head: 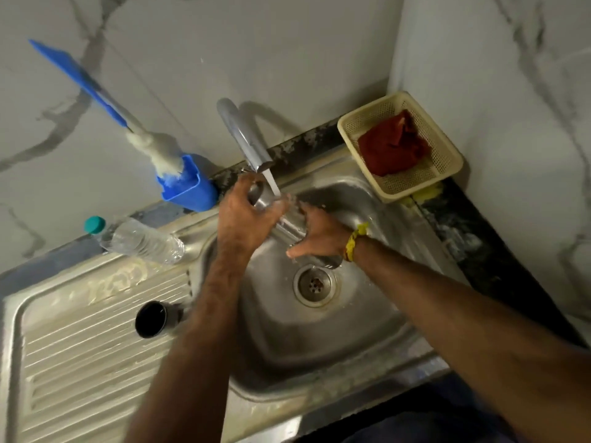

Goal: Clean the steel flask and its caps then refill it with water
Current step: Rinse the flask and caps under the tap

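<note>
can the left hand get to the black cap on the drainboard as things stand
Probably not right away: the left hand is gripping the steel flask. The black cap lies uncovered beside that forearm.

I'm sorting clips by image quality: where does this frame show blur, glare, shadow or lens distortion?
Head view: motion blur softens the left hand, the right hand and the steel flask under the running chrome tap; the tap casts a curved shadow on the marble wall; soft glare streaks the ribbed steel drainboard; wide-angle distortion tilts the walls and the blue-handled bottle brush.
</note>
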`<state>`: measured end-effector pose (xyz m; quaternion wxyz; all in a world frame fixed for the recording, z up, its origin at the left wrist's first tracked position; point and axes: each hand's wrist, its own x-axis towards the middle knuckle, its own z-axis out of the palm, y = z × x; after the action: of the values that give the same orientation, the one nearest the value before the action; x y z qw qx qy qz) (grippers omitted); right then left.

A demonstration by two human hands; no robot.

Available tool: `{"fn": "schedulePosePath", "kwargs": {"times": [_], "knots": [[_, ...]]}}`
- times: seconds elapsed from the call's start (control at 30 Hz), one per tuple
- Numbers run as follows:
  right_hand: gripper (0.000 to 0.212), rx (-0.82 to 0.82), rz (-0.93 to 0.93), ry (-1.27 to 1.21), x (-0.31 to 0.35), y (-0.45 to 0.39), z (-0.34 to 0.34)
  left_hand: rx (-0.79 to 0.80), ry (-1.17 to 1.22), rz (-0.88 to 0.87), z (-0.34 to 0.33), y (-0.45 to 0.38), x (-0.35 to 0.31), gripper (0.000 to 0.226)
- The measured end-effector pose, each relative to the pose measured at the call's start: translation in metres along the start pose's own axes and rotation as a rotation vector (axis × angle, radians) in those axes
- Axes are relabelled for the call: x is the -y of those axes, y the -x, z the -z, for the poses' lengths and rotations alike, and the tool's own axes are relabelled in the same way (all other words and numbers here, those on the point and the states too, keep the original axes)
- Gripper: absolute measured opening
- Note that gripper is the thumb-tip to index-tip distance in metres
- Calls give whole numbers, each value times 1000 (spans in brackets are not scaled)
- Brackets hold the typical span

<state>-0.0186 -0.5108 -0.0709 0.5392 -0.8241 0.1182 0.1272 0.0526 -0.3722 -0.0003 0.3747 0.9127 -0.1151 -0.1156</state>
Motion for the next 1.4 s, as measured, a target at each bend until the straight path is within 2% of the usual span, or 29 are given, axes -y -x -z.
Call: {"fn": "schedulePosePath", "kwargs": {"times": [0.1,0.17,0.27,0.33,0.4,0.47,0.53,0.57,0.6,0.67,0.77,0.83,0.93,1.0,1.1,1.2,1.23,1.3,1.33,1.4], "knots": [[83,-265,93,265,5,-5,-16,-249,-49,86,5,-5,-1,61],[84,-263,75,296,1,-9,-12,-226,-23,97,3,-3,-3,63],[91,-63,36,57,-12,-5,-2,-113,-36,42,5,-4,0,62],[92,-171,32,38,-19,2,-10,-204,-24,89,12,-2,1,55],[93,-410,-23,-31,-27,9,-15,-354,61,222,12,4,7,54],[84,-449,-90,-393,-37,15,-15,-421,341,359,5,14,24,55],[51,-258,-159,-744,-38,25,-21,-363,699,572,-8,30,41,50],[41,-177,-177,-838,-33,29,-24,-329,834,686,-14,38,49,46],[41,-139,-185,-877,-25,30,-27,-288,922,796,-21,47,56,42],[50,-175,-159,-873,-11,25,-32,-182,1029,983,-33,63,68,38],[64,-238,-94,-666,12,16,-33,-3,1229,1090,-48,79,84,54],[70,-261,-18,-430,19,18,-37,10,1213,1056,-53,86,96,53],[67,-358,49,-215,20,31,-43,77,1021,901,-54,94,104,37],[68,-399,72,-150,21,37,-41,165,966,820,-53,99,101,36],[72,-430,177,-67,31,35,-36,173,923,701,-50,90,94,36],[71,-374,149,9,31,34,-34,212,780,637,-48,91,82,24],[71,-368,134,29,28,35,-35,225,738,563,-49,94,82,23],[73,-399,158,15,24,36,-36,233,694,328,-50,98,85,42],[73,-423,177,-2,23,36,-36,235,678,266,-51,97,88,52],[72,-418,161,-18,20,36,-36,261,619,224,-51,99,90,55]]}}
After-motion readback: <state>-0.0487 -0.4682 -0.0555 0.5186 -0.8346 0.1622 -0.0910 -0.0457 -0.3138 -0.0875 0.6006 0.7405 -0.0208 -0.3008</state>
